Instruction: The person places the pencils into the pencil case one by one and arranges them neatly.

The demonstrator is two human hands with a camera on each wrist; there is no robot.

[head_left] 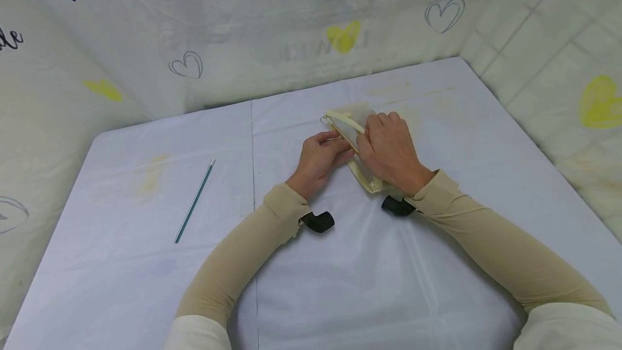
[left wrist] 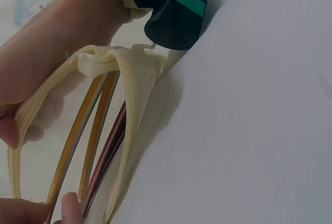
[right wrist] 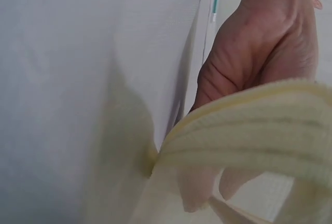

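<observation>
A pale yellow zippered pencil case [head_left: 362, 177] of thin, see-through cloth gapes wide in the middle of the table. Inside it lie several pencils, among them a yellow pencil [left wrist: 75, 138] and a dark red one [left wrist: 108, 149]. With thumb and finger, my left hand [head_left: 320, 161] pinches the yellow pencil in the case's opening; its fingers [right wrist: 197, 187] show through the cloth in the right wrist view. My right hand [head_left: 391, 150] grips the case's far-right rim, its fingertips partly hidden.
On the left of the white-covered table [head_left: 121, 263] lies a teal pencil [head_left: 195, 201]. Black wrist devices [head_left: 318, 222] hang below both sleeves close to the tabletop. A patterned cloth wall [head_left: 252, 31] stands behind the table.
</observation>
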